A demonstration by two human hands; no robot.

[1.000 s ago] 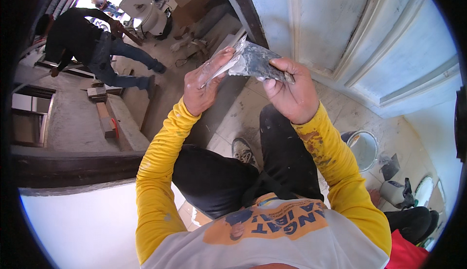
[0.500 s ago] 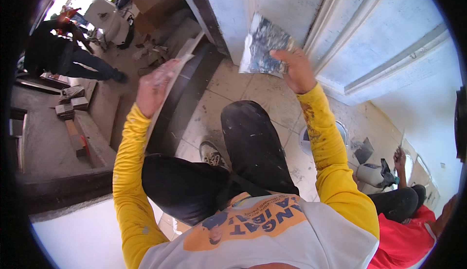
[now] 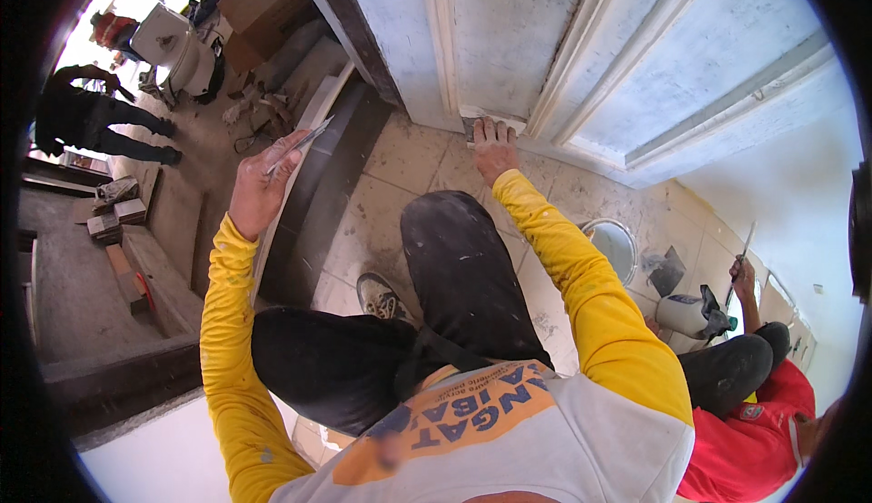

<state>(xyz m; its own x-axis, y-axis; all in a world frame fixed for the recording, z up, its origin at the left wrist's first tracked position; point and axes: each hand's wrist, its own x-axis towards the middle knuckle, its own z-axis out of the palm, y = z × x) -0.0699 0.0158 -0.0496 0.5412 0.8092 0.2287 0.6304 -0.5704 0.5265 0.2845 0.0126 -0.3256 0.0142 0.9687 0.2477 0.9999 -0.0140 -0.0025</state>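
Note:
My right hand [image 3: 496, 150] is closed around a flat metal scraper sheet [image 3: 470, 129] at the bottom of the white panelled door [image 3: 509, 67]. Fingers cover most of the sheet; only a grey edge shows at their left. My left hand [image 3: 259, 189], fingers dusted with white, grips a thin putty knife [image 3: 313, 134] whose narrow blade points up and to the right, away from the door. Whitish, patchy filler coats the door's panels and mouldings.
At right, a round bucket [image 3: 611, 250], a grey sheet [image 3: 668, 272] and a white jug [image 3: 683, 315] stand near a red-shirted co-worker [image 3: 758, 439] holding a thin tool. A dark-clothed person [image 3: 86, 112], toilet [image 3: 173, 44] and stacked tiles [image 3: 113, 221] are at left.
My right hand has moved left and down to the door's bottom, its sheet turned from broad face to edge. My left hand has shifted slightly left and down. The dark-clothed person has changed stance.

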